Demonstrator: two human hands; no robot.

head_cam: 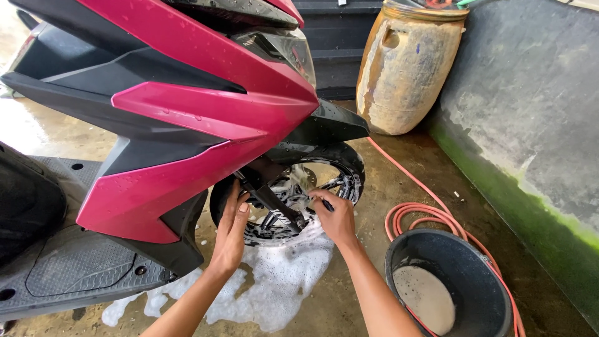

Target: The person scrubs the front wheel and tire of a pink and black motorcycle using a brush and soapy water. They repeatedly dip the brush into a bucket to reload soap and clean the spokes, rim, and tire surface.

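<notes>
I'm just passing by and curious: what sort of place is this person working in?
Probably an outdoor wash spot, at a home or small shop. A soapy scooter wheel, foam on wet concrete, a coiled hose, a black bucket show it.

scooter (pixel 187 112) magenta/black | hose (pixel 430 215) salmon-pink | bucket (pixel 474 274) black (milky water)

one scooter (pixel 187 118), one bucket (pixel 474 274), one barrel (pixel 409 68), one hose (pixel 424 215)

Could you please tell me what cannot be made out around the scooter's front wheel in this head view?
- Tool in the right hand: mostly hidden by the fingers; its kind is unclear.
- Front wheel: upper part hidden by the black fender, lower part by foam.
- Left hand: its palm faces away.
- Black bucket: cut off by the bottom edge.
</notes>
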